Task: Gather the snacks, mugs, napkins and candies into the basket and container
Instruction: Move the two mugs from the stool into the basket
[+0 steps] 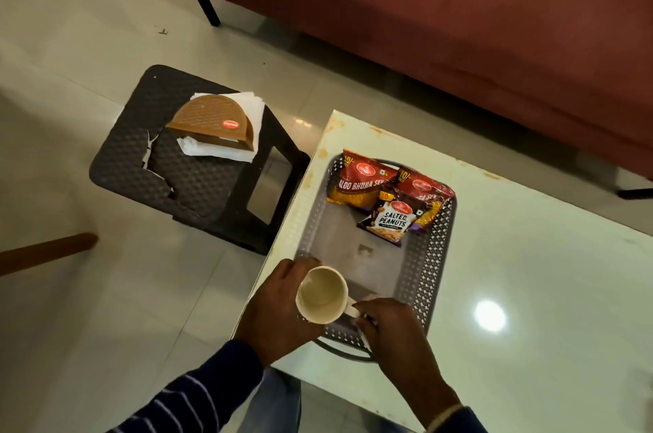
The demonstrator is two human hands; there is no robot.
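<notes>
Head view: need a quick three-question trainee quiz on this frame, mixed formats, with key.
1. True or false: the cream ceramic mug stands on the black plastic stool.
2. How many snack packets lie in the grey perforated basket?
3. Which hand pinches the mug's handle? A) left hand B) right hand

Key: 1 false, it is held over the basket; 2 three; 3 B.

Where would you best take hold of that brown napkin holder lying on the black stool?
Probably from above, across the napkin holder's straight bottom edge, facing the camera. It lies flat on loose napkins on the stool, and its domed face offers little purchase; a grip spanning the thin base looks firmer.
</notes>
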